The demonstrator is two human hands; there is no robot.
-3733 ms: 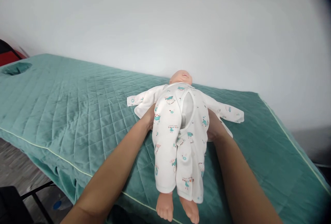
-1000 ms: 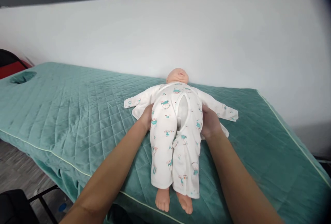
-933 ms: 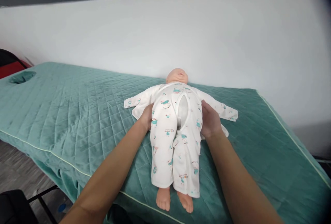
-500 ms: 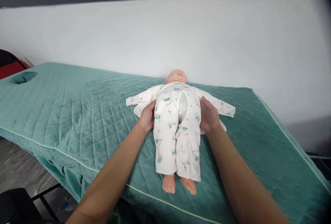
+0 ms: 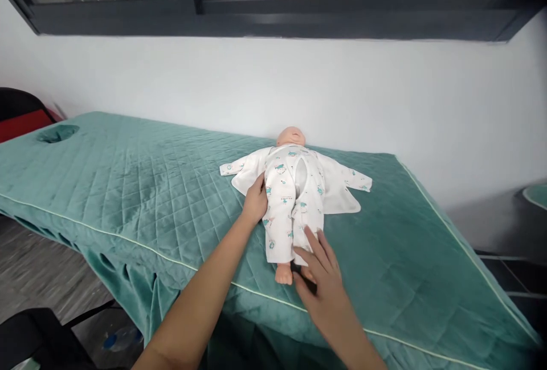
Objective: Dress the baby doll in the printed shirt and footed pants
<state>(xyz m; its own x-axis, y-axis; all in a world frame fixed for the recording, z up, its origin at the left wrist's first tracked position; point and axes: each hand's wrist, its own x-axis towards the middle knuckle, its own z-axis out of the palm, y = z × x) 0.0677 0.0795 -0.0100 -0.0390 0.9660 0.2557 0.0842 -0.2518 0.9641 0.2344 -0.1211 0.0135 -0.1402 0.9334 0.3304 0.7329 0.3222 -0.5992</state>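
A baby doll [image 5: 291,137] lies on its back on a green quilted bed cover [image 5: 171,187], feet toward me. Its white trousers [image 5: 277,210] carry a teal cartoon print and have an open crotch; both feet show below the cuffs. A matching white jacket [image 5: 342,190] spreads out under it, sleeves stretched to both sides. My left hand [image 5: 256,202] is closed against the doll's hip on the left, its fingers partly hidden there. Over the lower trouser leg and foot on the right hovers my right hand [image 5: 322,276], fingers spread, holding nothing; whether it touches the cloth I cannot tell.
Behind the bed rises a white wall [image 5: 171,79] with a dark-framed barred window [image 5: 273,16] above. The bed has a face hole [image 5: 58,133] at its far left. A black chair [image 5: 38,336] and a plastic bottle [image 5: 122,338] are at the lower left.
My right hand has left the doll's side and moved down toward its foot, fingers spreading. My left hand stays at the hip. The view has tilted up, showing more of the window.
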